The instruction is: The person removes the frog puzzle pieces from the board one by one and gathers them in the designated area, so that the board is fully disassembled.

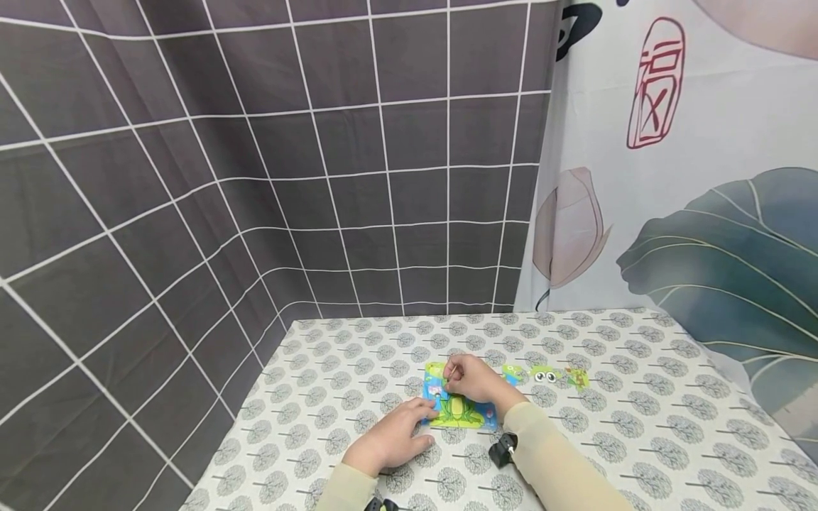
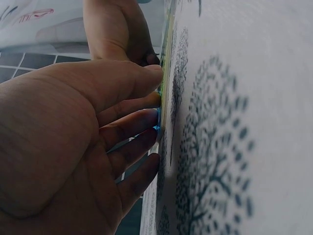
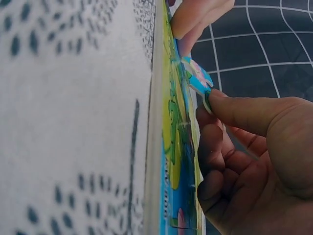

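A frog jigsaw puzzle [image 1: 456, 415], blue with green and yellow, lies on the patterned cloth. My left hand [image 1: 395, 434] rests at its left edge, fingers stretched out and fingertips touching the board. The left wrist view shows this hand [image 2: 93, 117] side-on, its fingers spread along the puzzle's edge. Over the upper part of the puzzle, my right hand [image 1: 474, 380] pinches a puzzle piece [image 3: 199, 77], blue with pink and a green edge, between thumb and fingertips. That piece stands tilted up from the board, and its lower end meets the surface close to the left fingers.
Right of the puzzle lie loose pieces: one with two cartoon eyes [image 1: 545, 377], and a green and brown one [image 1: 578, 378]. A tree-print cloth [image 1: 332, 426] covers the table. Behind it hangs a dark grid curtain [image 1: 396, 199], with a floral one [image 1: 594, 234] at right.
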A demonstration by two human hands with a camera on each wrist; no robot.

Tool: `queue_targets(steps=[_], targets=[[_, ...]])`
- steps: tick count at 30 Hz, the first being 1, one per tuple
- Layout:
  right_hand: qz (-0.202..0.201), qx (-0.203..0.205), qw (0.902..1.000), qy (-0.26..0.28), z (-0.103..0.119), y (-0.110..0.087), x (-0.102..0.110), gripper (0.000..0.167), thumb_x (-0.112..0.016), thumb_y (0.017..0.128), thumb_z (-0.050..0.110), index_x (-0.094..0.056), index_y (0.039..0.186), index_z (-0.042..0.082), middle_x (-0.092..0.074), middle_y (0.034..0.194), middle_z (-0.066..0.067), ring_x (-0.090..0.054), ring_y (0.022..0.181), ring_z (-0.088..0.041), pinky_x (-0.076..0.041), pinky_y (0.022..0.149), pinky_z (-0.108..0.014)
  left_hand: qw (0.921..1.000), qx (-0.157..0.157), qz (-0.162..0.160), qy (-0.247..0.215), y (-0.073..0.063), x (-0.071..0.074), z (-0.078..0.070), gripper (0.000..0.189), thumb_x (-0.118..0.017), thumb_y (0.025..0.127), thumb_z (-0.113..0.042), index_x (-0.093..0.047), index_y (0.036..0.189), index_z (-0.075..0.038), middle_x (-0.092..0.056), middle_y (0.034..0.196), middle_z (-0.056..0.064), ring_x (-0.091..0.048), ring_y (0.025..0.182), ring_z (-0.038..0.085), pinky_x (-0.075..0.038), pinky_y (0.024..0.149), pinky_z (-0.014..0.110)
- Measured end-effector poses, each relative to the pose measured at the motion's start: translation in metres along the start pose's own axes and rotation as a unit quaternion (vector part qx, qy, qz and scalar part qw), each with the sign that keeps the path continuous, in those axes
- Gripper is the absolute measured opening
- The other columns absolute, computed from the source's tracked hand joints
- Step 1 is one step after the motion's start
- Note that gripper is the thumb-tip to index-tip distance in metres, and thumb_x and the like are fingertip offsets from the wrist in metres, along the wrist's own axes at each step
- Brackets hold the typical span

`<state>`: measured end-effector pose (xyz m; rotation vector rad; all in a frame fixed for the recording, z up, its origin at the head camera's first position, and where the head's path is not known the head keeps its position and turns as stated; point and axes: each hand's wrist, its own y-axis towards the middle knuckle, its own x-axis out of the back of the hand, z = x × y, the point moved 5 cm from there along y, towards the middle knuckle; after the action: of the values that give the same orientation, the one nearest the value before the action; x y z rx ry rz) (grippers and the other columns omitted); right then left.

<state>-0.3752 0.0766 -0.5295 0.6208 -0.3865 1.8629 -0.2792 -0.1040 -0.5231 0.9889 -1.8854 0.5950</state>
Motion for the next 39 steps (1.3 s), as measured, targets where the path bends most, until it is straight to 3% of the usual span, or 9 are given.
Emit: queue_targets(steps=[12,20,39], targets=[[0.004,-0.013,0.9999,0.004,0.001,-0.008,0.013,0.012,-0.079,0.092,0.010,-0.067,0.094,0.014,-0.067,0.077,-0.001,-0.065,0.070,-0.018,-0.052,0.066,-0.031,1.0000,-0.001,0.001,0.001,0.000,0.002,0.000,0.046,-0.071,0.098,-0.028,-0.064,0.143,-0.019,-0.051,0.155,-0.003,-0.047,0.144,0.023,-0.042,0.119,0.047],[-0.005,-0.007,0.9999,0.012,-0.004,-0.015,0.020,0.012,-0.079,0.091,0.009,-0.067,0.093,0.012,-0.063,0.075,-0.002,-0.055,0.064,-0.017,-0.048,0.058,-0.030,1.0000,0.000,0.001,0.000,-0.001,0.001,-0.001,0.046,-0.070,0.099,-0.028,-0.064,0.143,-0.019,-0.051,0.156,-0.003,-0.047,0.145,0.021,-0.041,0.120,0.045],[-0.012,-0.006,0.9999,0.001,-0.020,-0.039,0.050,0.012,-0.079,0.091,0.008,-0.068,0.093,0.012,-0.061,0.077,-0.002,-0.056,0.068,-0.018,-0.051,0.057,-0.030,0.9999,0.008,-0.003,-0.008,-0.001,0.001,-0.002,0.045,-0.071,0.097,-0.028,-0.064,0.141,-0.019,-0.052,0.154,-0.005,-0.046,0.145,0.021,-0.039,0.121,0.045]])
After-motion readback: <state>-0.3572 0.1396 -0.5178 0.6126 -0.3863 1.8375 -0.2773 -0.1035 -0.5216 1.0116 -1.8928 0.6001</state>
